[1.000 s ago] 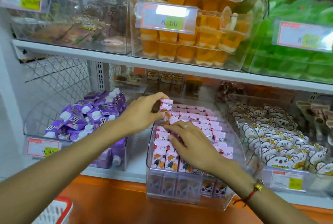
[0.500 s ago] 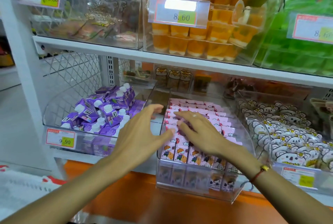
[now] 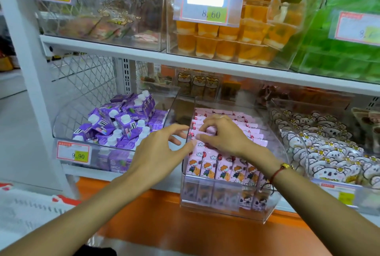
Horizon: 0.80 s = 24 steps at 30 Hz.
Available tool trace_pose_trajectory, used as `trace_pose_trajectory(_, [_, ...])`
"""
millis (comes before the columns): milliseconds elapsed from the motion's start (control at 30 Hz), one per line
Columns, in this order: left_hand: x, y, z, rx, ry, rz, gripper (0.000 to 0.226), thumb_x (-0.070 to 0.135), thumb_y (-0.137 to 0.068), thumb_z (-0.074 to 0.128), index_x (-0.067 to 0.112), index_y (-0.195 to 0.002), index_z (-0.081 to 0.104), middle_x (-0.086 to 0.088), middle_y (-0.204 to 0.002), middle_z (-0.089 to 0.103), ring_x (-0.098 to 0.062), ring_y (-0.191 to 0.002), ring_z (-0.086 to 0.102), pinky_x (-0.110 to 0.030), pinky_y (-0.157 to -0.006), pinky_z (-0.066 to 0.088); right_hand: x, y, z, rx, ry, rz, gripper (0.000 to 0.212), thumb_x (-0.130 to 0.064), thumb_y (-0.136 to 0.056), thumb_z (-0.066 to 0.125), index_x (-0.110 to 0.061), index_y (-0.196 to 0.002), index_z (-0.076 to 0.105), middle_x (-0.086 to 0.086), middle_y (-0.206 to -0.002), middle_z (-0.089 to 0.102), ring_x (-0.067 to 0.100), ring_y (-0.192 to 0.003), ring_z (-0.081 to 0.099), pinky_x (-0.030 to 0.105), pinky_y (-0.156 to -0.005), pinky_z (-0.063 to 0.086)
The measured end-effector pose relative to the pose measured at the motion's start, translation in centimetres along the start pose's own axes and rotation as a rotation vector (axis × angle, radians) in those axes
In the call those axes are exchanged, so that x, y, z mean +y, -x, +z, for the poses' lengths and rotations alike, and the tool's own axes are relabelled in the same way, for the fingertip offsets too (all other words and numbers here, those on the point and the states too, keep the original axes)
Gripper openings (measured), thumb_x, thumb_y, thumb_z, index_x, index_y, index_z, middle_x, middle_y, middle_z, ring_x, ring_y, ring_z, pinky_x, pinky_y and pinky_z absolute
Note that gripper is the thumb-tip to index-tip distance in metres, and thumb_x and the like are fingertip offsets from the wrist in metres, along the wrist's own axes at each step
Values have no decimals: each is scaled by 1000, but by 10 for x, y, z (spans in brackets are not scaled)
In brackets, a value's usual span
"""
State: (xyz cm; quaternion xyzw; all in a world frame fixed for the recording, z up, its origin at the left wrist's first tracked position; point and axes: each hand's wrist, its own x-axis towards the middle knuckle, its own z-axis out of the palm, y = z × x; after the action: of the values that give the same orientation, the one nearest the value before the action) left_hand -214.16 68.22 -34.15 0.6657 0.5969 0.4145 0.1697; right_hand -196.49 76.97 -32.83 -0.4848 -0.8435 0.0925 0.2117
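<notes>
A clear plastic bin [image 3: 275, 200] on the lower shelf holds rows of small pink packets [image 3: 226, 167] printed with a cartoon child. My right hand [image 3: 224, 134], a red cord bracelet at its wrist, rests on the middle rows, and its curled fingertips pinch the top of one pink packet [image 3: 210, 130]. My left hand [image 3: 160, 150] hovers at the bin's left wall with its fingers spread and relaxed. Its fingertips reach the front-left packets and it holds nothing.
To the left a clear bin holds purple cartons with white caps [image 3: 123, 124]. A bin of white koala-print packets [image 3: 329, 148] stands to the right. Orange jelly cups [image 3: 236, 37] and green packs [image 3: 349, 35] fill the shelf above. An orange ledge [image 3: 185, 229] runs below.
My left hand let go of the pink packet it held up a second ago and drew back, open, to the bin's left side. My right hand's fingers have curled onto a packet.
</notes>
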Motion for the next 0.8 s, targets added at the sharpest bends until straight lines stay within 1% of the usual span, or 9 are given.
trace_pose_trajectory(100, [5,-7,-1,56,120,-12,15,36,-85,65,36,-101,65,24,-94,67,9,-86,59,-30,-81,52,-4,2,0,74,-106,31,9,-28,-88,67,-20,-84,70,3,-109,63,24,-98,59,43,-84,50])
trace_pose_trajectory(167, [14,-16,-5,93,175,40,19,22,-87,65,32,-103,65,17,-100,68,6,-86,61,-24,-79,52,-7,4,-1,153,-203,59,9,-24,-91,63,-19,-86,68,1,-106,65,19,-95,60,43,-84,51])
trace_pose_trajectory(233, [25,-26,-8,99,237,104,24,10,-86,63,25,-105,66,11,-102,68,0,-88,63,-17,-79,51,-13,7,-6,269,-358,64,8,-21,-93,60,-15,-89,65,-3,-96,67,12,-91,61,34,-83,51])
trace_pose_trajectory(333, [42,-35,-6,92,257,181,30,5,-88,59,20,-113,64,9,-105,65,-3,-95,62,-17,-85,51,-23,17,-20,478,-469,0,5,-15,-93,59,-14,-91,63,-5,-86,65,7,-83,61,17,-76,49])
trace_pose_trajectory(400, [45,-36,-3,94,285,201,30,7,-92,57,21,-118,62,10,-110,65,1,-99,61,-11,-85,48,-29,26,-29,599,-517,-37,5,-14,-93,59,-14,-90,63,-3,-84,65,8,-80,62,16,-74,49])
trace_pose_trajectory(500, [42,-26,4,9,367,204,31,18,-97,52,24,-127,56,13,-116,63,10,-107,56,-4,-86,43,-32,39,-39,709,-691,32,7,-15,-93,60,-18,-87,62,-1,-82,66,7,-75,63,18,-72,52])
trace_pose_trajectory(567, [38,-18,7,-84,388,203,31,28,-95,53,30,-127,56,18,-116,63,11,-107,56,-11,-90,46,-32,46,-43,685,-871,137,6,-16,-92,60,-15,-88,64,-2,-79,66,2,-70,62,16,-68,52])
trace_pose_trajectory(633, [37,-11,7,-144,422,206,30,35,-91,57,33,-120,60,18,-112,66,7,-101,60,-18,-87,50,-33,52,-44,625,-1048,224,8,-15,-93,59,-10,-94,64,-1,-78,67,0,-66,63,13,-63,50])
trace_pose_trajectory(800, [42,-10,1,-117,414,234,36,45,-77,64,36,-111,66,18,-104,68,-1,-93,63,-22,-76,54,-39,59,-47,619,-1181,283,15,-15,-93,59,-4,-101,63,7,-85,67,1,-65,64,12,-61,50])
